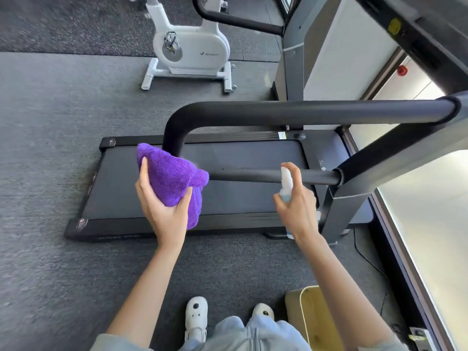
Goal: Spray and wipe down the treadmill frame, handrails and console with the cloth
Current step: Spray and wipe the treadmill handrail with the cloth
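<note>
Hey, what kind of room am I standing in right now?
Most likely a gym or a home fitness room. A black treadmill with padded handrails sits on grey carpet, and a white stationary bike stands behind it.

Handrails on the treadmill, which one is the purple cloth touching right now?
The near handrail, the lower bar running past the spray bottle. The purple cloth in the left hand covers its left end; the far handrail is bare.

Purple cloth (174, 178) in left hand (164, 211), spray bottle (286, 184) in right hand (298, 206), beside treadmill handrail (253, 174).
</note>
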